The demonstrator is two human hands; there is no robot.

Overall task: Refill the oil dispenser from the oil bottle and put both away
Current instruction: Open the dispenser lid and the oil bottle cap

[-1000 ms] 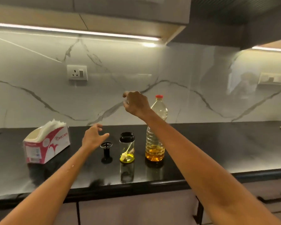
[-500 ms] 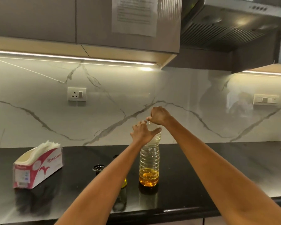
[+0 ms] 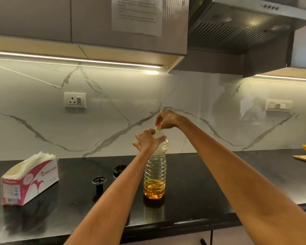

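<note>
On the glossy black stone countertop (image 3: 210,188), near its front edge, stands the clear ribbed plastic oil bottle (image 3: 155,175), upright, amber oil only in its bottom part. Likely light, bottom-weighted, thin-walled and easy to dent; probably slick if oily. Best taken round the ribbed waist for the pour, not by the soft shoulder. Just left, largely hidden behind the forearm, sits the glass oil dispenser with black collar (image 3: 119,171), its black stopper lid (image 3: 99,181) lying apart on the counter. Further left, well apart, a red-and-white tissue box (image 3: 31,181). Higher up, left hand (image 3: 147,142) curls round the bottle's shoulder, steadying it. Right hand (image 3: 167,119) pinches the small red screw cap (image 3: 158,125) from above, seemingly to unscrew it. Beyond, a white marble-veined backsplash (image 3: 42,121).
</note>
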